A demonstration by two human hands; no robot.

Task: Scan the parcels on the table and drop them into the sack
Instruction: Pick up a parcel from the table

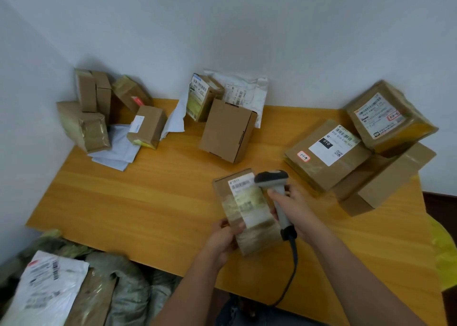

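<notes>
A taped brown parcel (243,202) with a white barcode label lies lengthwise on the wooden table (138,202) near its front edge. My left hand (226,234) grips the parcel's near left corner. My right hand (291,207) holds a grey handheld scanner (273,179) by its handle, its head over the parcel's label. The scanner's cable (293,271) hangs down over the table edge. The grey-green sack (128,283) sits on the floor at lower left, with a white mailer (44,288) and a brown parcel inside it.
Parcels stand in three groups on the table: a pile of boxes and white mailers (103,118) at back left, a plain box (227,130) with labelled parcels behind it at centre, and stacked labelled boxes (358,142) at right. Something yellow (445,251) lies beyond the right edge.
</notes>
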